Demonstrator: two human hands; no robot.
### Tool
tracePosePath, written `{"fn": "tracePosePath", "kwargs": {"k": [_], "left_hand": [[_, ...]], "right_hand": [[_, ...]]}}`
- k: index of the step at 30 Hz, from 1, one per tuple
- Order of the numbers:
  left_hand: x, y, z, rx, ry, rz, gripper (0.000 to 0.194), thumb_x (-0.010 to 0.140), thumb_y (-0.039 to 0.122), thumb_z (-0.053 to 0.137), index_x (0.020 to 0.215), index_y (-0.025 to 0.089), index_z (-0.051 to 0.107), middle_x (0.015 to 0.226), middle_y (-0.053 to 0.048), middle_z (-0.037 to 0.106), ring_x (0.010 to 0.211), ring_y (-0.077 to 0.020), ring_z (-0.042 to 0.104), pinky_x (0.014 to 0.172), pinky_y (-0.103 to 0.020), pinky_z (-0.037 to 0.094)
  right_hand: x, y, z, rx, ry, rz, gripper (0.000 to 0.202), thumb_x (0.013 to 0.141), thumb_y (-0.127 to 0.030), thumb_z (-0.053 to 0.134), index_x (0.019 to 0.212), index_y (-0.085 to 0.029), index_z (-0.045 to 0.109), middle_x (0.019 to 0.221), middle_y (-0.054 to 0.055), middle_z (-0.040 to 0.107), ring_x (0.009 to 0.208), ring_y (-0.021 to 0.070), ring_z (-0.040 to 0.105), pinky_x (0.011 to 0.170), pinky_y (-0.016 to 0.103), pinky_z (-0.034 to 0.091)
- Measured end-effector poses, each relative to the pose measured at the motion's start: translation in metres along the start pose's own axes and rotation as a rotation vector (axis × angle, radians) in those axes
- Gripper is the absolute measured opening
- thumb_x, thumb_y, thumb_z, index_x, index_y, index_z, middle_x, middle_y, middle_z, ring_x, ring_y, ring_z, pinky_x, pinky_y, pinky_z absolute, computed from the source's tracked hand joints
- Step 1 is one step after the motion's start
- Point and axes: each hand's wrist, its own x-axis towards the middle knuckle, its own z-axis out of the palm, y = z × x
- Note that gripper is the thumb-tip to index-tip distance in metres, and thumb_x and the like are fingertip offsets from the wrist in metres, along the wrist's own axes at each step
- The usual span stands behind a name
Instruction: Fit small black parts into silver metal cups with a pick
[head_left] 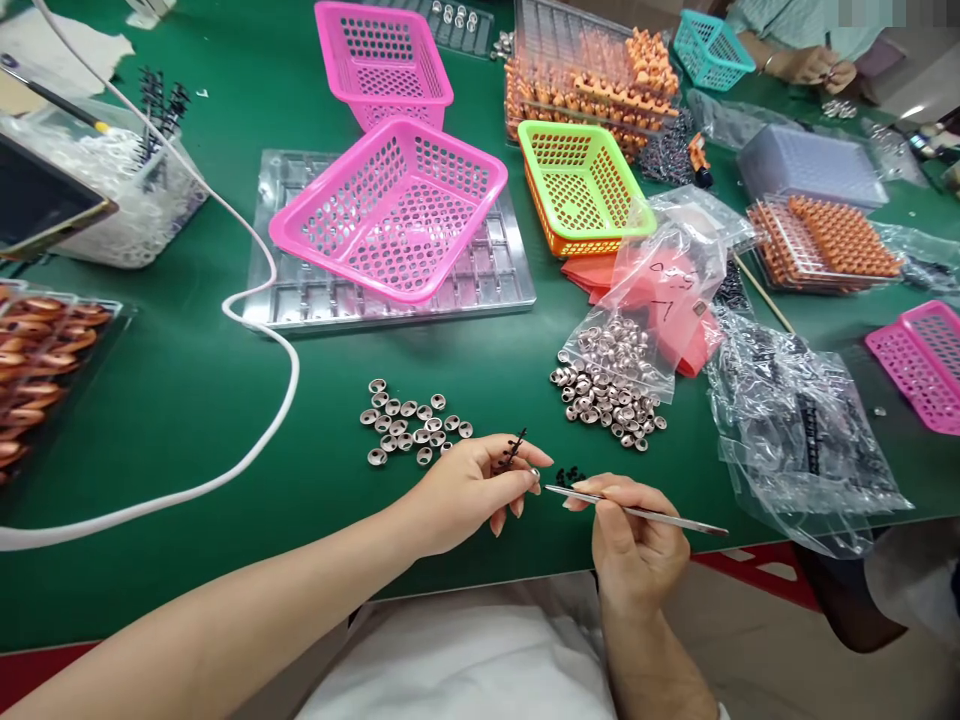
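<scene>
Between thumb and fingers, my left hand (480, 490) grips a small silver metal cup (535, 478). A thin black plastic sprue (513, 450) with side nubs also sticks up from that hand. My right hand (637, 530) is closed around metal tweezers (667, 517), whose tips point left, close to the cup. Behind the tweezers lie small black pieces (570, 476) on the table. A loose group of silver cups (409, 409) is spread just beyond my left hand. Farther right, a larger heap of the same cups (615, 385) spills from a clear plastic bag (652, 290).
Pink baskets (386, 210) rest on a metal tray (517, 285). A green basket (585, 190) stands right of them. A white cable (289, 380) curves across the left side. Orange parts (847, 240) and crumpled plastic bags (802, 430) lie right. Another person's hands (817, 68) are at far right.
</scene>
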Motion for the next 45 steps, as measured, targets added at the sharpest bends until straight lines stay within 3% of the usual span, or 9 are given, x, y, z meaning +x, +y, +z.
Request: {"fn": "tracePosePath", "kwargs": {"k": [7,12,24,38,45], "left_hand": [[0.0003,0.0036,-0.0009,0.000,-0.013,-0.039,0.021,0.078,0.025,0.068,0.094,0.012,0.069,0.065,0.003,0.060,0.049,-0.0076,0.053,0.044,-0.019,0.048],[0.0001,0.0039,-0.0013,-0.051,-0.016,-0.053,0.023,0.077,0.023,0.071,0.097,0.012,0.069,0.072,0.001,0.065,0.055,-0.0091,0.059,0.052,-0.022,0.054],[0.0040,-0.0036,-0.0023,-0.059,-0.094,-0.036,0.026,0.079,0.027,0.070,0.101,0.013,0.071,0.070,0.002,0.062,0.055,-0.0095,0.058,0.049,-0.022,0.054],[-0.0016,-0.0015,-0.0013,-0.070,-0.093,-0.045,0.033,0.082,0.028,0.074,0.108,0.011,0.066,0.080,-0.003,0.072,0.056,-0.0113,0.065,0.052,-0.024,0.056],[-0.0037,-0.0010,0.0015,0.000,-0.046,-0.009,0.026,0.083,0.028,0.071,0.103,0.011,0.066,0.076,-0.003,0.072,0.058,-0.0116,0.066,0.053,-0.022,0.056]], "right_hand": [[0.0019,0.0007,0.0006,0.015,-0.034,0.050,0.016,0.092,-0.010,0.061,0.102,-0.022,0.066,0.088,0.003,0.075,0.078,0.0197,0.074,0.058,0.033,0.065],[0.0032,-0.0018,-0.0001,-0.024,-0.002,0.086,0.009,0.092,-0.015,0.064,0.098,-0.021,0.065,0.089,0.003,0.075,0.070,0.0170,0.073,0.061,0.034,0.065],[0.0042,-0.0058,0.0016,0.021,0.002,0.157,0.009,0.092,-0.016,0.065,0.099,-0.022,0.065,0.088,0.003,0.076,0.071,0.0173,0.073,0.061,0.033,0.064],[0.0058,-0.0028,0.0024,-0.003,0.072,0.214,0.005,0.092,-0.019,0.066,0.096,-0.020,0.066,0.089,0.004,0.077,0.067,0.0158,0.073,0.062,0.031,0.062],[0.0057,-0.0034,0.0027,0.005,0.061,0.223,0.003,0.092,-0.019,0.065,0.095,-0.019,0.065,0.086,0.004,0.077,0.065,0.0154,0.072,0.061,0.031,0.062]]}}
